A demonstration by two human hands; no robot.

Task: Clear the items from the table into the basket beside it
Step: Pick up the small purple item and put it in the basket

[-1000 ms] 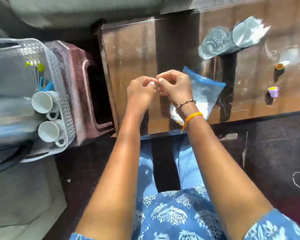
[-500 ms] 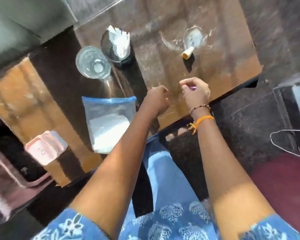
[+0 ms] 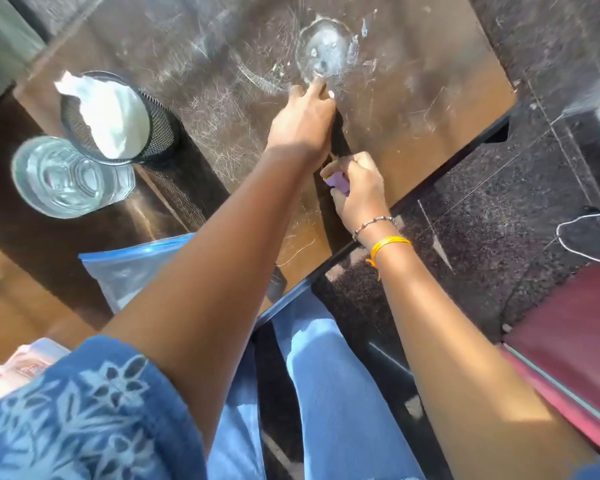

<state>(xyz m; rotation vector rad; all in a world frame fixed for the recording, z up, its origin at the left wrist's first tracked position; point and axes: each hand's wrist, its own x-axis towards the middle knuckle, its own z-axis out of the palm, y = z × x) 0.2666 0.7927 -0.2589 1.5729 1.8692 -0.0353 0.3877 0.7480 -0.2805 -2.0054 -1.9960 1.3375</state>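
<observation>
**Still Four Things on the Desk, and a Full Right Hand**

Clearly the risk lay near the water glass [image 3: 68, 176]. The left hand [image 3: 302, 124] reached far beyond it, fingers pinched at the desk [image 3: 430, 109] surface; whether it had hold of anything could not be told. The right hand [image 3: 357, 188], nearer the desk's front edge, was closed around a small purple cap [image 3: 336, 181]. A mesh cup [image 3: 153, 133] stuffed with tissue touched the glass, and a blue zip bag [image 3: 132, 268] lay just in front of it. Swinging an arm back carelessly could probably tip both. No basket showed.
</observation>
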